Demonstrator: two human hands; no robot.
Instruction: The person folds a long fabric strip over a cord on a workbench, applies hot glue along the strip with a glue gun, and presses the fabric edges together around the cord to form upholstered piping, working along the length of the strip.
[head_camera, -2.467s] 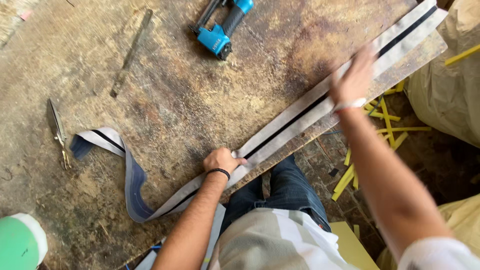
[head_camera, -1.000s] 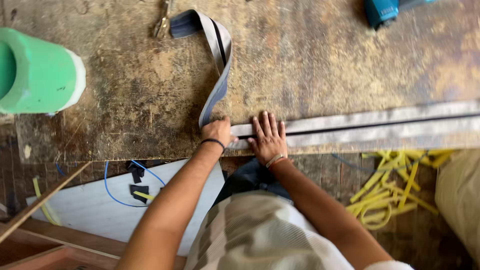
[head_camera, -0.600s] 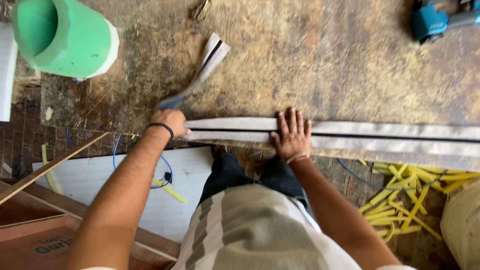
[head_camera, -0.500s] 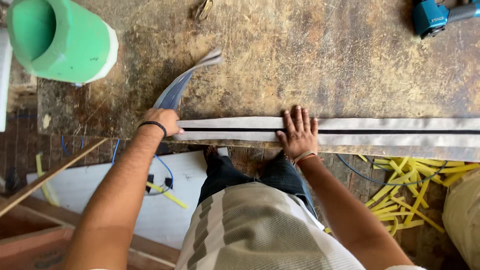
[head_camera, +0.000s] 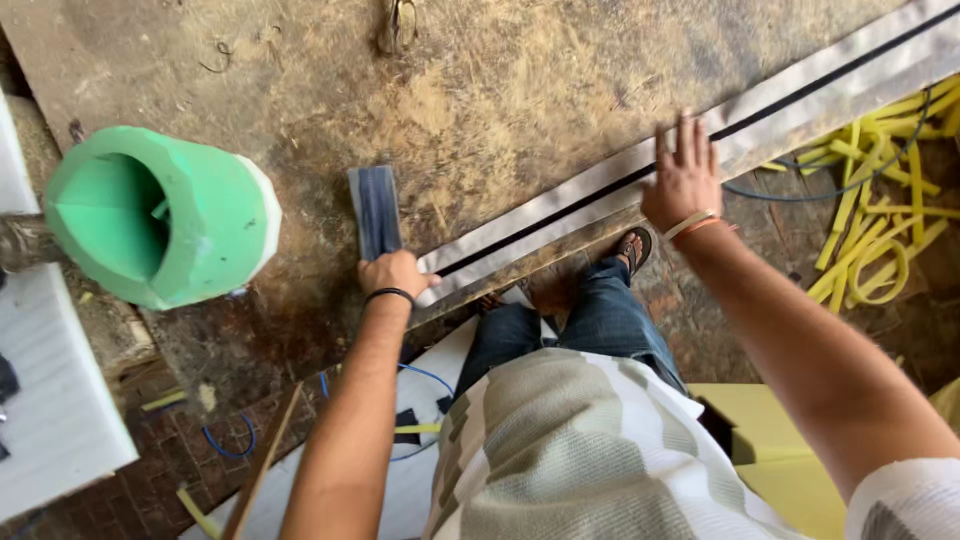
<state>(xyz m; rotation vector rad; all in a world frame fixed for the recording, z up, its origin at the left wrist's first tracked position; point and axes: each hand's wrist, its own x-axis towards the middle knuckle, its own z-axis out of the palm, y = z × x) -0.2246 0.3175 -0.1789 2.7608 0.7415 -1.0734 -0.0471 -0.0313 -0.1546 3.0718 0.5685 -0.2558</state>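
Note:
A long grey strip with a black line down its middle (head_camera: 640, 175) lies along the front edge of a worn wooden table (head_camera: 500, 90). My left hand (head_camera: 395, 272) grips the strip's near end, where a dark blue folded part (head_camera: 377, 210) stands up from the table. My right hand (head_camera: 683, 175) lies flat on the strip further right, fingers spread, pressing it down.
A green foam block with a hollow centre (head_camera: 160, 215) sits at the table's left. Scissors (head_camera: 397, 22) lie at the far edge. Yellow foam offcuts (head_camera: 880, 210) and a blue cable litter the floor at right. A white sheet (head_camera: 50, 400) lies at left.
My left hand has pulled the strip's loose end in, so the blue part is now folded short by the hand. My right hand has slid right along the strip. The view has tilted.

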